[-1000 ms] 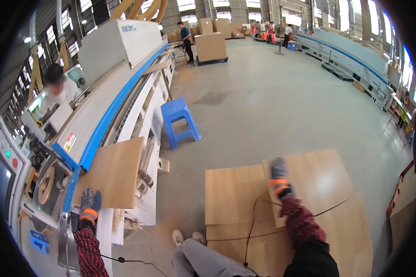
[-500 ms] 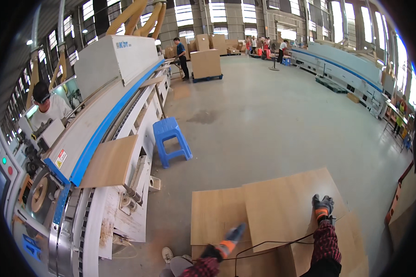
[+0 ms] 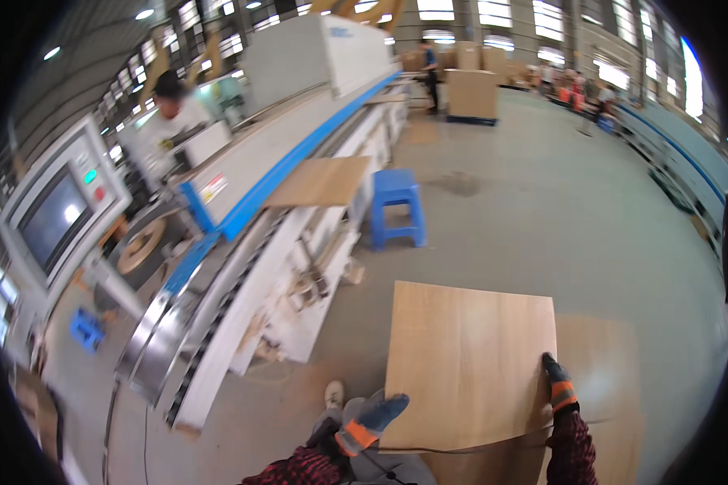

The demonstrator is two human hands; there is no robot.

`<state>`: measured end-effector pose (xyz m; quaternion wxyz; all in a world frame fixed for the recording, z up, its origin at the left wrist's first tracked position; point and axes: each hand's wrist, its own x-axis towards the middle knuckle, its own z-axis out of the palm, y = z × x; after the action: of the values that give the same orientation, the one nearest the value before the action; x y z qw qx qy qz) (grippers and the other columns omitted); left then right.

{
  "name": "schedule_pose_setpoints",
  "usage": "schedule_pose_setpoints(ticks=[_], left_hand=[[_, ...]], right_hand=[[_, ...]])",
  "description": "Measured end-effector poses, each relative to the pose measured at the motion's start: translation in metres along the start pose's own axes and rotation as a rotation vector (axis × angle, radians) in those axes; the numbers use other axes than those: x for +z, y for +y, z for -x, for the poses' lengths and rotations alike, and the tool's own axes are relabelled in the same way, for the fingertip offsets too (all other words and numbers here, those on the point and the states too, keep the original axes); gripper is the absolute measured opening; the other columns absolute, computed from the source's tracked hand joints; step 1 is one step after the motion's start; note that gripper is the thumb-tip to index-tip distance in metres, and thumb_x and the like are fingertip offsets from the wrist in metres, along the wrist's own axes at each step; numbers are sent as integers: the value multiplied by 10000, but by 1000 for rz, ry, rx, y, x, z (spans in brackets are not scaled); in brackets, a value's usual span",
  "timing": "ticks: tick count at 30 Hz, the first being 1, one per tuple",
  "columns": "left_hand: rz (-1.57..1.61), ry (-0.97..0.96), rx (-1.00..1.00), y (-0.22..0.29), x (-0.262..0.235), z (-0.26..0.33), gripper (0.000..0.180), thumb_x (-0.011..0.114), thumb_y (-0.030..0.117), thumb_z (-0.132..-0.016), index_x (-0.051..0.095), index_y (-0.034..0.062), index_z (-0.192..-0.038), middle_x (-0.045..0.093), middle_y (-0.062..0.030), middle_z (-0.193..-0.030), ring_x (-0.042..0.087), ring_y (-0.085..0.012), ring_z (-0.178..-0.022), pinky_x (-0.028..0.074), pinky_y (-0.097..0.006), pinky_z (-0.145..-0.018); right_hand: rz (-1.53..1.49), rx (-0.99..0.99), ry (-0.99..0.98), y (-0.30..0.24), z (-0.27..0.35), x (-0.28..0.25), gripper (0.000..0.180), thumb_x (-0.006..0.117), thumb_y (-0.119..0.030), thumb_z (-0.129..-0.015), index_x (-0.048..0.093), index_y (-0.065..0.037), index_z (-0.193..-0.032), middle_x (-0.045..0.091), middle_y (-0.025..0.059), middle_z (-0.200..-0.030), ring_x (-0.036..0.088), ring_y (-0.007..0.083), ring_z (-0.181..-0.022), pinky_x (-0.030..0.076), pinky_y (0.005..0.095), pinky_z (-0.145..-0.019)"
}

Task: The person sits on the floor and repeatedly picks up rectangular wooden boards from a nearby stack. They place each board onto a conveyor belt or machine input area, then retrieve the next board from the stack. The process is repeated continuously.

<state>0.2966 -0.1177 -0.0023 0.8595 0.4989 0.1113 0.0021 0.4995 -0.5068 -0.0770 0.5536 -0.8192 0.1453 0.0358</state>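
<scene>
A rectangular light wood-grain board [image 3: 469, 364] lies before me, above other boards. My right hand [image 3: 560, 381], in a dark glove with an orange band, grips its right edge. My left hand [image 3: 374, 416], gloved the same way, is at the lower left edge with its fingers stretched out and the tips overlapping the board. Whether those fingers press on the board I cannot tell. More wood-grain boards [image 3: 598, 372] show to the right and beneath, partly hidden. A thin dark cord [image 3: 429, 449] runs along the near edge.
A long white machine with a blue strip [image 3: 299, 145] stands at left, with a board [image 3: 323, 182] on its bed. A control panel [image 3: 57, 210] is nearer. A blue stool [image 3: 396, 208] stands beside the machine. Another person [image 3: 174, 121] is behind it.
My view has swung left, so the machine appears farther right. The right hand has gone from the top board's surface to its right edge. That board has turned, and my left hand is now at its left edge.
</scene>
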Motion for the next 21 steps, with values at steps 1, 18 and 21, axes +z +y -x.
schedule_pose_setpoints(ticks=[1,18,21], left_hand=[[123,99,-51,22,-6,20,274,577,179,-780,546,6,-991,564,-8,-891,522,-91,-787,437,-234,-698],[-573,996,675,169,-227,190,295,509,199,-791,510,16,-1022,530,-126,-969,499,-250,-881,399,-361,-779],[-1613,1459,896,218,-167,181,346,528,256,-754,513,6,-994,491,-208,-1006,431,-360,-984,345,-439,-847]], right_hand=[[-76,-4,-69,-11,0,22,521,572,-466,-705,590,35,-844,592,100,-802,533,193,-729,407,298,-665],[-83,-659,-781,-208,132,348,383,543,-289,-778,545,45,-965,601,114,-897,556,165,-781,425,274,-689],[-169,-411,-786,-203,135,356,317,505,-210,-803,528,30,-1008,582,115,-948,539,204,-875,412,268,-747]])
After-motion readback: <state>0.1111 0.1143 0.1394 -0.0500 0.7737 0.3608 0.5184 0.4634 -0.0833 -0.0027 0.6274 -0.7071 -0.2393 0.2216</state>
